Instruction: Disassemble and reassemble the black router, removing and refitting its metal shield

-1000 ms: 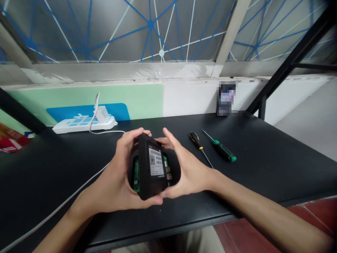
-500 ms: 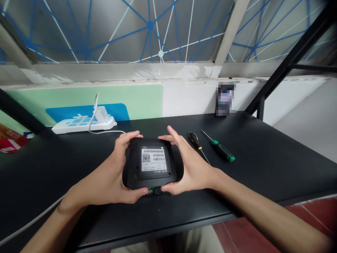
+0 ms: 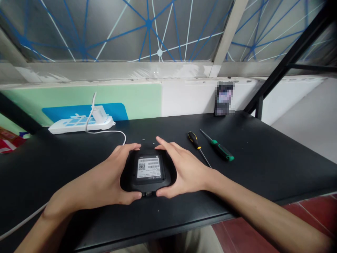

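A black, rounded-square electronic box [image 3: 150, 184] with a white barcode label [image 3: 149, 167] on its upper face is between my two hands, low over the table. Its left side is gripped by my left hand [image 3: 119, 179], thumb at the near edge and fingers at the far edge. My right hand [image 3: 181, 172] grips the right side in the same way. Dark connectors [image 3: 149, 194] show at the near edge between the thumbs. Beyond the box lie two tiny screws, a left one [image 3: 143, 140] and a right one [image 3: 154, 143].
Right of my hands lie a black-and-yellow screwdriver [image 3: 194, 140] and a green-and-black screwdriver [image 3: 222, 151]. A white power strip [image 3: 81, 124] with a plugged-in charger [image 3: 99, 114] and white cable [image 3: 118, 132] is at the back left. A blurred upright device [image 3: 223, 98] leans on the wall.
Both hands have brought the box down and slightly nearer to me, and it now looks flatter. Two small screws behind it have come into view.
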A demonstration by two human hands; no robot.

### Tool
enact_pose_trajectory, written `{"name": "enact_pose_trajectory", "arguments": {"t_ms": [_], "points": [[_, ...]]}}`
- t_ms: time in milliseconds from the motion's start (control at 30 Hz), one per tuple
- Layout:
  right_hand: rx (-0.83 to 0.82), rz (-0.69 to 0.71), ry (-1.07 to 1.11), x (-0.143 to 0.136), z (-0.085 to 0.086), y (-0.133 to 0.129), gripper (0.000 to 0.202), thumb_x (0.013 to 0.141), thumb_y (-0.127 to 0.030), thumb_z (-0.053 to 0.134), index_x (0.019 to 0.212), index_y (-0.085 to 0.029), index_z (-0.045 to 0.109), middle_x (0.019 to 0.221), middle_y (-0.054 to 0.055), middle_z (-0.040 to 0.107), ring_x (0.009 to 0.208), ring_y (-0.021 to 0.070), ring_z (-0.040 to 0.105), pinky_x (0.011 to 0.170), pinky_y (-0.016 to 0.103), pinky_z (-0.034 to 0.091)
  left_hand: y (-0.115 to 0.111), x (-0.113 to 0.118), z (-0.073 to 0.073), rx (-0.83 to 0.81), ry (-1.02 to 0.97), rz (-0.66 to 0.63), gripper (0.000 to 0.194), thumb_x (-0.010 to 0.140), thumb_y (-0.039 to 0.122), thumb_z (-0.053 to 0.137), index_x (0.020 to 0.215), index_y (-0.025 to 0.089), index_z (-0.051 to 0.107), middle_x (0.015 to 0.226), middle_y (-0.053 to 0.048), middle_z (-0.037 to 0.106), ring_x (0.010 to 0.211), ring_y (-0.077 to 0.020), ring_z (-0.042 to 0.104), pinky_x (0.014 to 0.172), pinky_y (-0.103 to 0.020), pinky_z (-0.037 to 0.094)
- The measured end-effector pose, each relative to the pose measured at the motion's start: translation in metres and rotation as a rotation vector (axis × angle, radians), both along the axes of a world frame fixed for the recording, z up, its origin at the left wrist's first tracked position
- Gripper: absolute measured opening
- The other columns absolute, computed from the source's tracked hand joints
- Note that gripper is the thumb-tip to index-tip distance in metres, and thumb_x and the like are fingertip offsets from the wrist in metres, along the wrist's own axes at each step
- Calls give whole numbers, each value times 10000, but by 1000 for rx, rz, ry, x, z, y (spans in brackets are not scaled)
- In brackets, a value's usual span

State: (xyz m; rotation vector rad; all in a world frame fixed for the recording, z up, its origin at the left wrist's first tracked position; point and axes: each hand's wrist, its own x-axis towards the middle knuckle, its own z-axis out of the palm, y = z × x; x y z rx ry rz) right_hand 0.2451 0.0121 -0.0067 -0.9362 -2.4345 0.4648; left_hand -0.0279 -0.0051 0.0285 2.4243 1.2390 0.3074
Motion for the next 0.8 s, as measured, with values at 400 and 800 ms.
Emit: {"name": "enact_pose_trajectory", "arguments": {"t_ms": [400, 800], "points": [[1, -17, -87, 0, 0, -1, 1332, 618, -765, 723, 1603, -110, 110, 1445, 230, 545, 1298, 388, 539, 1047, 543, 465, 1, -4, -12, -109, -53, 37, 997, 716, 459, 837, 1500, 340, 233, 1498, -85, 462, 1351, -348, 520, 1100, -482, 476], [-16, 10, -87, 2, 0, -1, 1297, 636, -716, 747, 1610, -178, 81, 1464, 221, 529, 1305, 410, 539, 1003, 571, 478, 0, -4, -12, -100, -93, -8, 1023, 687, 416, 879, 1496, 338, 258, 1491, -117, 483, 1352, -378, 525, 1081, -541, 479]]}}
